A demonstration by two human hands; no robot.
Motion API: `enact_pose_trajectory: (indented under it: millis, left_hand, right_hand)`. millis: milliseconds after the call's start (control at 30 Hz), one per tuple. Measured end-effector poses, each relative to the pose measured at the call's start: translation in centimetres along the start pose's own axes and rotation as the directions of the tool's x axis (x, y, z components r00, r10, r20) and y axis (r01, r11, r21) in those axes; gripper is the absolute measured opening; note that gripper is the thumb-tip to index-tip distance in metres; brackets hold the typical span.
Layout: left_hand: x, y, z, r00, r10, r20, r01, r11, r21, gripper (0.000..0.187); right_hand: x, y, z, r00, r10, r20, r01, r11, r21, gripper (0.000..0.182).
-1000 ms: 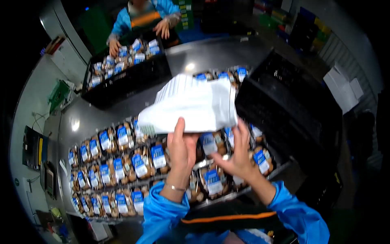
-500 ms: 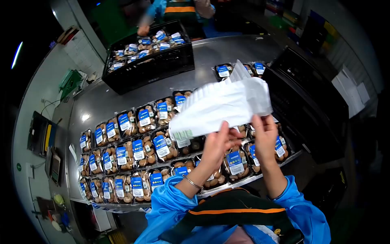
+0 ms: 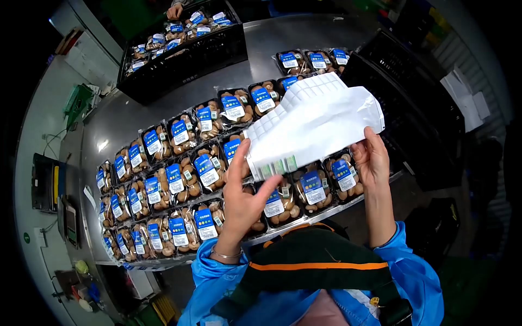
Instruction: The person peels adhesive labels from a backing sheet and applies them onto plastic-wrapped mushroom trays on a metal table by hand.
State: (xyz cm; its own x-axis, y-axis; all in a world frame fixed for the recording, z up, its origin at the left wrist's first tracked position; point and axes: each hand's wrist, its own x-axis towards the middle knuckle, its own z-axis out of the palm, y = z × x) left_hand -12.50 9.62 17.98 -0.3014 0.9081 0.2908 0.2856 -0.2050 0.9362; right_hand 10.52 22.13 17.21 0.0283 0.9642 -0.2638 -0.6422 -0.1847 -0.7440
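- I see my right hand [image 3: 372, 160] pinching the lower right edge of a white sheet [image 3: 321, 122].
- My left hand [image 3: 242, 198] is spread at the sheet's green-printed corner.
- Below, mushroom packs [image 3: 206, 169] line the metal surface [image 3: 277, 41] in rows.
- Beyond them I have a black crate [image 3: 187, 68] of packs, a co-worker's hand [image 3: 174, 11] at its far side.

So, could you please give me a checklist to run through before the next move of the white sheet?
1. Right hand pinches the white sheet: ok.
2. Left hand has a firm hold: cannot tell; its fingers are at the sheet's left edge.
3. Sheet smooth and flat: not ok, creased and uneven.
4. Mushroom packs in view under the sheet's middle: not ok, hidden.
5. Co-worker's hand away from the sheet: ok, at the far crate.
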Motion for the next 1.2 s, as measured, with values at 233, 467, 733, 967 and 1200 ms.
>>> enact_pose_trajectory:
  millis: [233,467,733,967,1200]
  left_hand:
    - [1.2,1.3,0.4,0.998,-0.002,-0.056,-0.012,0.971,-0.239,0.046]
    - [0.5,0.9,1.6,0.994,-0.096,-0.053,0.072,0.933,-0.353,0.036]
    - [-0.3,-0.1,0.9,0.980,-0.183,0.073,0.196,0.921,-0.335,0.040]
    - [-2.2,-3.2,-0.5,0.955,-0.278,0.099,0.294,0.926,-0.238,0.035]
    - [-1.5,-5.0,-2.4,0.914,-0.400,0.067,0.404,0.884,-0.235,0.034]
  right_hand:
    - [-2.6,-0.2,2.2,0.631,-0.707,0.320,0.705,0.350,-0.617,0.042]
    - [-5.4,1.3,6.5,0.416,-0.147,0.897,0.903,-0.051,-0.427,0.025]
    - [-4.7,2.6,5.0,0.608,-0.033,0.793,0.776,0.235,-0.585,0.009]
    - [-2.6,1.3,0.3,0.930,-0.053,0.365,0.310,0.649,-0.695,0.013]
    - [4.7,-1.4,1.7,0.912,-0.036,0.409,0.353,0.579,-0.735,0.018]
